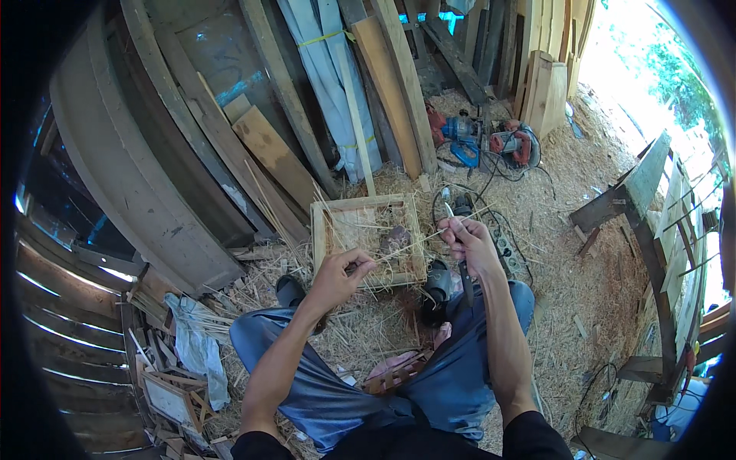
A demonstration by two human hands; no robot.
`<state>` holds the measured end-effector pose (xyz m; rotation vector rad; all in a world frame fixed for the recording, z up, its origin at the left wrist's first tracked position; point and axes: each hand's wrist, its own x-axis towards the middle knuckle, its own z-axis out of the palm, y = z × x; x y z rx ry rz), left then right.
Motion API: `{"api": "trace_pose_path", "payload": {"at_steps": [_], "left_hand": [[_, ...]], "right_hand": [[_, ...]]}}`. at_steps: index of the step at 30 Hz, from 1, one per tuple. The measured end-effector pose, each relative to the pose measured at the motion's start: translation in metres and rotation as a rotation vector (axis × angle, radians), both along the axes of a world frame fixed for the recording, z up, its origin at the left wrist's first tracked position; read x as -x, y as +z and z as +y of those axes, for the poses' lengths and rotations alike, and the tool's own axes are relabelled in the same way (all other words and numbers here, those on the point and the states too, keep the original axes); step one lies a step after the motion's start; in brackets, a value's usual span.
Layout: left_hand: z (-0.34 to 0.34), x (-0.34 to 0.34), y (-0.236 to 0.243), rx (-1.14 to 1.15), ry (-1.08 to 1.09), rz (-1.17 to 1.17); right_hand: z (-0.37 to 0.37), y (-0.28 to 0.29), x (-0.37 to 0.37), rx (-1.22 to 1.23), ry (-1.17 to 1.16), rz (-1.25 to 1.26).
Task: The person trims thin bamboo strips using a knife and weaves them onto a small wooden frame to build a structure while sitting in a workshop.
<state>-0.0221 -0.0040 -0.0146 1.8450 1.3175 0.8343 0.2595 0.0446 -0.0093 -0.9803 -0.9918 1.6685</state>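
Observation:
A thin pale strip of wood or bamboo (414, 244) stretches between my hands above a low wooden frame (316, 241). Its left end is pinched by the closed fingers of my left hand (339, 277). My right hand (474, 247) is closed around a knife with a dark handle (466, 285); its short blade (449, 209) points up past the fingers. The strip passes by that hand's thumb and index finger and sticks out beyond it. Inside the frame lie loose slivers and a dark roundish lump (395, 239), partly covered.
Shavings cover the floor (560, 230). Beyond the frame rest a red circular saw (515, 146), a blue power tool (462, 138) and a power strip (506, 249) with cords. Boards (280, 149) lean at the back left. A curved wooden structure (652, 253) stands at right.

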Motion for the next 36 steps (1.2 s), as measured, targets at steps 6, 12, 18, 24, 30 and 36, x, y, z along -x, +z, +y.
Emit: {"api": "trace_pose_path", "payload": {"at_steps": [6, 12, 18, 24, 30, 36], "left_hand": [[-0.008, 0.009, 0.006, 0.004, 0.007, -0.048], [-0.012, 0.026, 0.011, 0.042, 0.016, 0.016], [-0.007, 0.069, -0.021, 0.316, 0.22, -0.383], [0.022, 0.029, -0.04, 0.404, 0.261, -0.886], [0.036, -0.003, -0.035, 0.37, 0.2, -0.904], [0.046, -0.014, -0.026, 0.387, 0.169, -0.867]], "right_hand": [[0.0, 0.002, -0.009, 0.031, -0.01, -0.02], [0.006, -0.003, -0.031, 0.011, -0.111, -0.081], [0.014, -0.004, -0.051, -0.008, -0.384, -0.181], [0.013, -0.049, 0.027, -0.589, -0.254, -0.742], [-0.021, -0.021, 0.083, -0.431, 0.038, -0.779], [-0.021, -0.029, 0.087, -0.38, 0.1, -0.671]]}}
